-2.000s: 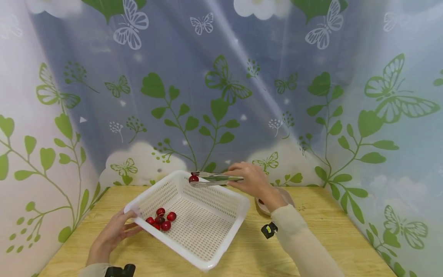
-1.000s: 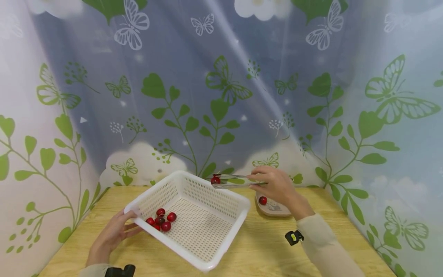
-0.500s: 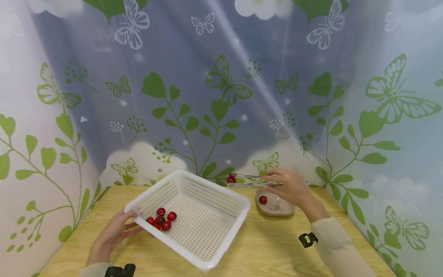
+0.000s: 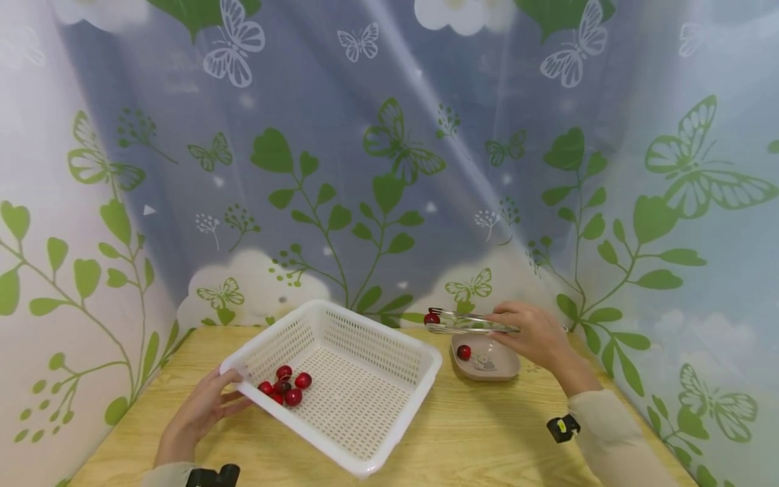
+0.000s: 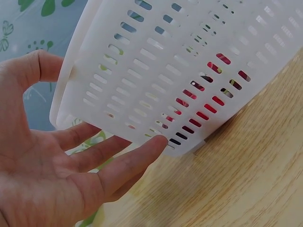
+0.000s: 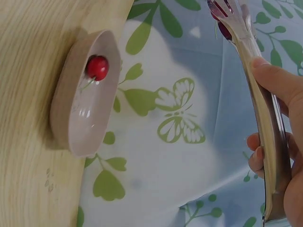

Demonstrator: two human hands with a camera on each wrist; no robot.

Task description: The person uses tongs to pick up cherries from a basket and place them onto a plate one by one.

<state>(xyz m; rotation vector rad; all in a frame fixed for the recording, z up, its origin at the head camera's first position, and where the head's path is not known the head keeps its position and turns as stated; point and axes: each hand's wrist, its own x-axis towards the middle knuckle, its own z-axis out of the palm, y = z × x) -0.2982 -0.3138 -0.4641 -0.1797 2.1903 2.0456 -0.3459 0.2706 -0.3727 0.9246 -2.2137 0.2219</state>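
My right hand (image 4: 531, 333) grips metal tongs (image 4: 468, 330), whose tips pinch a red cherry (image 4: 431, 318) above the table's back, left of and higher than a small beige dish (image 4: 485, 373). One cherry (image 6: 97, 67) with a green stem lies in that dish. At the left corner of a white perforated plastic basket (image 4: 359, 467), my left hand (image 4: 197, 414) holds the rim. In the left wrist view its thumb hooks over the rim while the other fingers (image 5: 137, 163) lie along the outside wall. Several cherries (image 4: 286, 387) are clustered in the basket's left corner.
The wooden table (image 4: 450, 439) carries the basket in the middle and the dish to its right. A patterned curtain (image 4: 389, 203) with butterflies and leaves surrounds the table at the back and sides.
My right hand has moved right with the tongs and cherry, from over the basket's back rim to above the dish's left side. The left hand and basket have stayed put.
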